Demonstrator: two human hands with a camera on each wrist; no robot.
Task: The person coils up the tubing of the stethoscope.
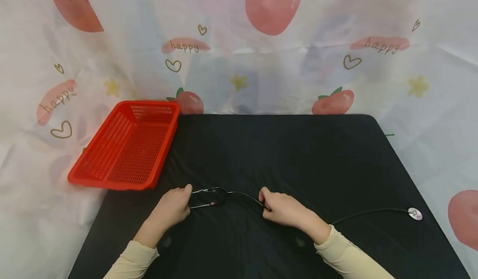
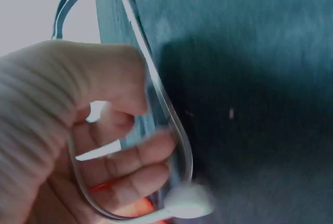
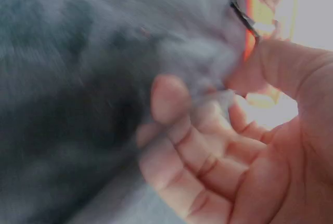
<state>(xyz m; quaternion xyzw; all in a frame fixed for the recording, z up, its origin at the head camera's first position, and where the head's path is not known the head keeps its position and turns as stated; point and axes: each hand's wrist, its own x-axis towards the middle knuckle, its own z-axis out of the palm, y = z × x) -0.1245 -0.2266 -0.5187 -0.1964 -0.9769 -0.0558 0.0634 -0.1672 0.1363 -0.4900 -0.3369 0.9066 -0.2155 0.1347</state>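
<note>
A stethoscope with black tubing (image 1: 242, 193) stretches between the two hands over the black table. My left hand (image 1: 173, 206) holds its metal ear tubes, fingers curled about them. In the left wrist view, one bent metal tube (image 2: 157, 76) runs past the thumb and fingertips to a pale ear tip (image 2: 190, 201). Further along, my right hand (image 1: 285, 208) grips the tubing. The right wrist view shows the blurred dark tube (image 3: 117, 168) crossing the fingers. The round silver chest piece (image 1: 415, 214) lies near the table's right edge, the tube behind it partly hidden by the right forearm.
A red plastic basket (image 1: 164, 162) with perforated walls stands at the table's back left corner, overlapping its edge in the head view. Black cloth covers the table (image 1: 280, 146). Behind it hangs a pale printed curtain (image 1: 220, 13) with fruit and hearts.
</note>
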